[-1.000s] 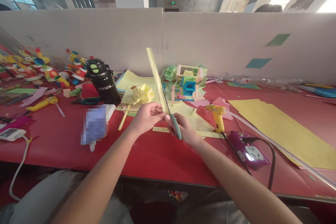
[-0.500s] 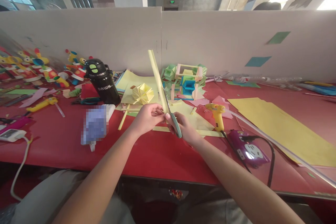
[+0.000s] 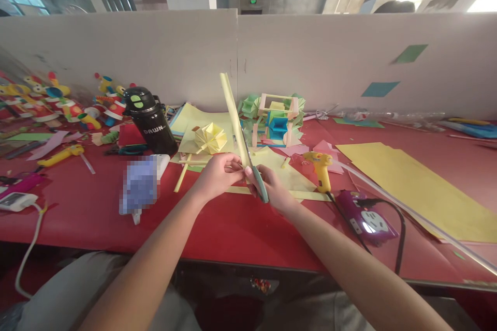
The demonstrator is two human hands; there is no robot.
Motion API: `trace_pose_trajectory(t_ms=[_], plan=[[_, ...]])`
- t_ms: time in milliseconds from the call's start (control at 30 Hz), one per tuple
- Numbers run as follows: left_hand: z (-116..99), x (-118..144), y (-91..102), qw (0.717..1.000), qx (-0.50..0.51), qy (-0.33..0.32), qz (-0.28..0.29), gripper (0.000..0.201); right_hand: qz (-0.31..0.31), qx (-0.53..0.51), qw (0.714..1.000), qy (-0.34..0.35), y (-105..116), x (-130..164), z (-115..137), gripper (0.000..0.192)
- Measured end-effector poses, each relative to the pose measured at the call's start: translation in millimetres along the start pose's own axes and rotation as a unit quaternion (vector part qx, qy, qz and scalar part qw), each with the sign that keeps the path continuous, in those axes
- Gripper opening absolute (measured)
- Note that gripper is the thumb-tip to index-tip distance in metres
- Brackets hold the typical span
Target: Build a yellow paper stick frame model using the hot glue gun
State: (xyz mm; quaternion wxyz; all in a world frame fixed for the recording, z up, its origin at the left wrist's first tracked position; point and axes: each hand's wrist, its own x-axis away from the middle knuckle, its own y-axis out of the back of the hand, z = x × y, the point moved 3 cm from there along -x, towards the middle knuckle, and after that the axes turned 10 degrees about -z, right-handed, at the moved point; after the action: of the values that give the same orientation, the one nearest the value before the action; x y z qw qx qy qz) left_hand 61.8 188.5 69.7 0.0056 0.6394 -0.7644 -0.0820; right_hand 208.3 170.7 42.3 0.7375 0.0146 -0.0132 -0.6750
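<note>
both hands [image 3: 248,178] hold scissors [image 3: 257,180] against the yellow paper strip [image 3: 232,114].

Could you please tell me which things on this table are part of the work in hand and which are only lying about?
In hand:
left hand holding the yellow paper strip
right hand working the scissors on that strip

Lying about:
glue gun
black bottle
power strip
yellow paper sheet
folded paper fan
</note>
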Motion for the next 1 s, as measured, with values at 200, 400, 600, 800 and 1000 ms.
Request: trace_pose_trajectory(t_ms=[200,400,600,800,1000], plan=[[2.6,-1.0,-0.1,1.0,0.004,0.006,-0.008,0.024,0.001,-0.003,1.0,0.006,0.6,-1.1,-2.6,0.051],[1.4,-0.4,-0.7,1.0,0.005,0.0,0.01,0.023,-0.003,-0.014,1.0,0.0,1.0,-1.8,-2.9,0.052],[-1.6,0.8,-1.6,1.0,0.007,0.005,0.005,0.022,-0.011,-0.006,1.0,-0.007,1.1,-2.4,-2.1,0.054],[0.3,1.1,-2.4,1.0,0.018,0.0,0.026,0.026,-0.006,0.006,1.0,0.001,3.1,-0.9,1.3,0.055],[-3.1,1.5,2.5,0.999,-0.017,-0.014,0.029,0.025,-0.021,0.0,1.0,-0.004,6.1,-4.2,-1.2,0.055]])
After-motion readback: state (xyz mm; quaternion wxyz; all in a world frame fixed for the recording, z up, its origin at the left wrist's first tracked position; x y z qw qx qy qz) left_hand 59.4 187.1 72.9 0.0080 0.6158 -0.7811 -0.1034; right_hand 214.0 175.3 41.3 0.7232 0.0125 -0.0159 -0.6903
